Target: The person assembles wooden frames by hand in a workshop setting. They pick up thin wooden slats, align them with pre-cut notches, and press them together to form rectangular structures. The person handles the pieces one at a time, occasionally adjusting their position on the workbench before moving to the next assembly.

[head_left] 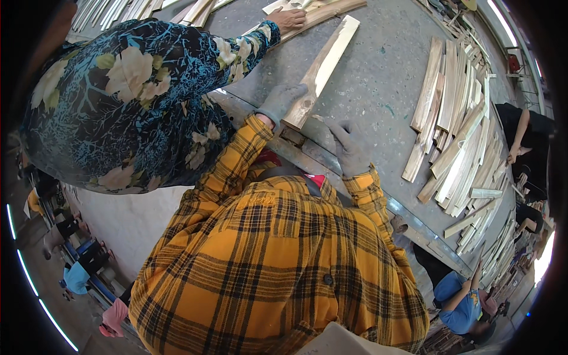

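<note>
My left hand [283, 102], in a grey glove, is closed around the near end of a wooden board [322, 71]. The board slants away over the grey table, brown along one side and pale along the other, with a dark knot near my hand. My right hand [352, 148], also gloved in grey, is beside the board's near end and apart from it. Its fingers are partly spread over the table's near edge. A small pale bit [318, 118], perhaps a wood chip, lies between its fingertips and the board; I cannot tell whether they touch.
A large pile of wooden strips [458, 130] covers the table's right side. At my left, a person in a blue floral sleeve [248, 50] rests a hand [288, 19] on another board [325, 13]. More strips [112, 13] lie at the far left. Other people work farther off.
</note>
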